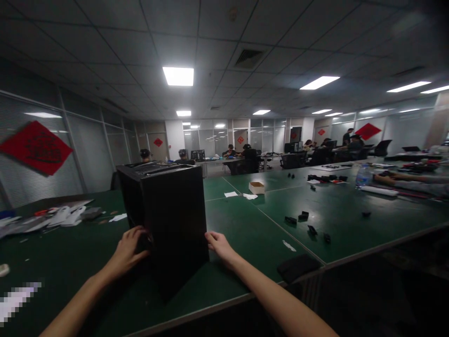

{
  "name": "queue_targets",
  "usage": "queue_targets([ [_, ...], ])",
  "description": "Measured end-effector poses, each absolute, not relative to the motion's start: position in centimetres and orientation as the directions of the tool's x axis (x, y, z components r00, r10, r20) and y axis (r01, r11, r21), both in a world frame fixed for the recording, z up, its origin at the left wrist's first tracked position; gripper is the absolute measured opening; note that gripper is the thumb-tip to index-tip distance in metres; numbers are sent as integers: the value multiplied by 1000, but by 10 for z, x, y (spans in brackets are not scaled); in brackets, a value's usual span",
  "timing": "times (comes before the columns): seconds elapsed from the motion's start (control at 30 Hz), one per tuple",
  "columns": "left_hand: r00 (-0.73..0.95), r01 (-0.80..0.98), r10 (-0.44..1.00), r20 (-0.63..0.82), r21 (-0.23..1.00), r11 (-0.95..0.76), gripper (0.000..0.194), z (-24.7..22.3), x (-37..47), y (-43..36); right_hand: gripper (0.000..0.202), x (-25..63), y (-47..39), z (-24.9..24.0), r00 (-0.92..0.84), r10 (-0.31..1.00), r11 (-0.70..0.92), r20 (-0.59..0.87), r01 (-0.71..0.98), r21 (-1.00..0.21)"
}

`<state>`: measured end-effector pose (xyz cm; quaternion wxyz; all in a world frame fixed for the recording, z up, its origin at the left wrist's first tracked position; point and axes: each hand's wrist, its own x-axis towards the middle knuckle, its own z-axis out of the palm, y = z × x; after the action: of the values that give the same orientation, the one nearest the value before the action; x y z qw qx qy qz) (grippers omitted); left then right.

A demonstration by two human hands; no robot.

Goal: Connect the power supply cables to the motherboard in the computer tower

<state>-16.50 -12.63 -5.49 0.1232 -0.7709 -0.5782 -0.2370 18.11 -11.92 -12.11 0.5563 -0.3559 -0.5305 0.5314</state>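
A tall black box-shaped case point(175, 229) stands upright on the green table point(231, 229), one corner towards me. On its left side my left hand point(132, 248) grips the lower part, with some fingertips hidden in shadow at the dark side. The fingers of my right hand point(219, 245) are pressed together on the case's right edge, low down. The top of the case has a frame or slots, too dark to make out fully.
Papers and scraps point(63, 216) lie at the left. A small open carton point(257, 188) stands beyond the case. Small black parts point(303, 216) and a dark pouch point(298, 267) are on the right, near a bottle point(364, 177) and another person's arms point(414, 180).
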Motion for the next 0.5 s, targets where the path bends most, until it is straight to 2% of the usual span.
queue_targets([
  [0.13, 194, 968, 861, 470, 51, -247, 57, -57, -128, -127, 57, 202, -92, -125, -87, 986, 106, 146, -354, -929],
  [0.23, 160, 977, 861, 483, 49, -209, 55, -55, -99, -129, 58, 209, -68, -126, 97, 993, 101, 66, -416, -904],
  [0.3, 139, 979, 860, 491, 60, -192, 53, -54, -82, -127, 56, 210, -53, -123, 208, 975, 156, 80, -379, -912],
  [0.4, 95, 981, 856, 508, 98, -167, 50, -57, -56, -120, 57, 213, -30, -113, 282, 947, 236, 152, -291, -927],
  [0.5, 63, 975, 836, 545, 143, -167, 48, -63, -27, -110, 61, 222, -6, -100, 352, 923, 243, 153, -228, -943],
])
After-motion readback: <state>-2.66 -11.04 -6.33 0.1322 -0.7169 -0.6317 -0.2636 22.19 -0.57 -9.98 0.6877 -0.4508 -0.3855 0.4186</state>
